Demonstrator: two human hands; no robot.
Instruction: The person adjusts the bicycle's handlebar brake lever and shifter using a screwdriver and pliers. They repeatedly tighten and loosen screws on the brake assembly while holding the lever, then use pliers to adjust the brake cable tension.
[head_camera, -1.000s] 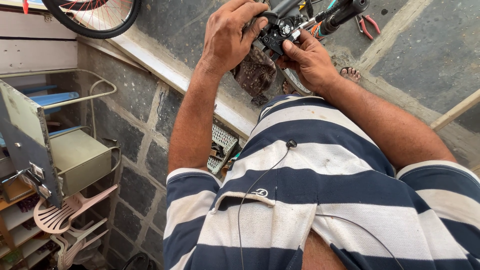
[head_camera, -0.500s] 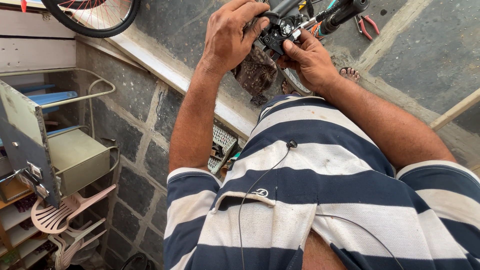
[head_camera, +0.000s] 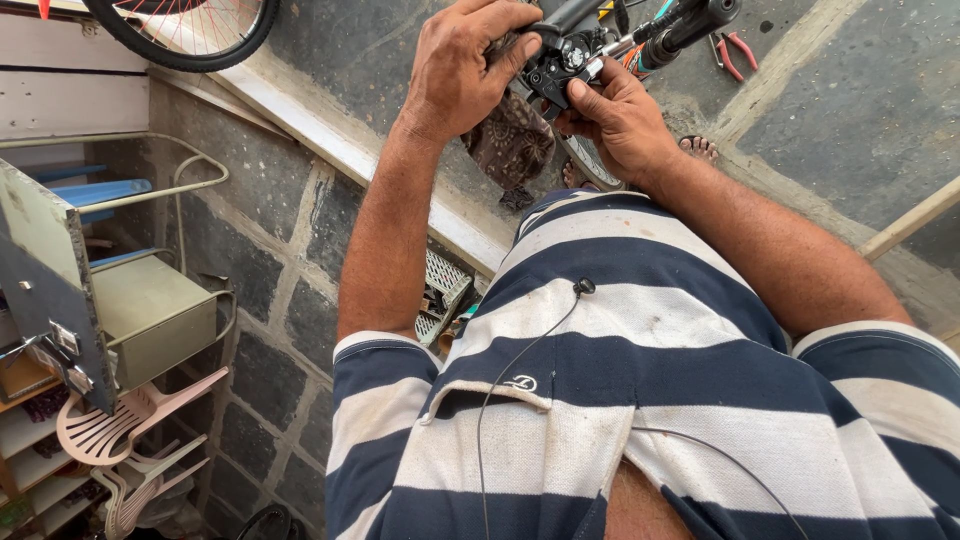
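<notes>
My left hand (head_camera: 470, 65) holds a brown patterned rag (head_camera: 513, 145) pressed against a black shifter unit (head_camera: 560, 62) on a bicycle handlebar (head_camera: 690, 25) at the top of the head view. From the other side, my right hand (head_camera: 615, 115) grips the same shifter unit with fingers and thumb. The rag hangs down below both hands. Part of the shifter is hidden behind my fingers.
A bicycle wheel (head_camera: 195, 30) sits at top left. Red-handled pliers (head_camera: 735, 50) lie on the stone floor at top right. A metal box (head_camera: 150, 310) on a rack and stacked pink plastic chairs (head_camera: 120, 440) stand at left. A sandalled foot (head_camera: 695, 148) shows below the hands.
Both hands have stayed on the shifter unit with only slight finger movement; the view has barely shifted.
</notes>
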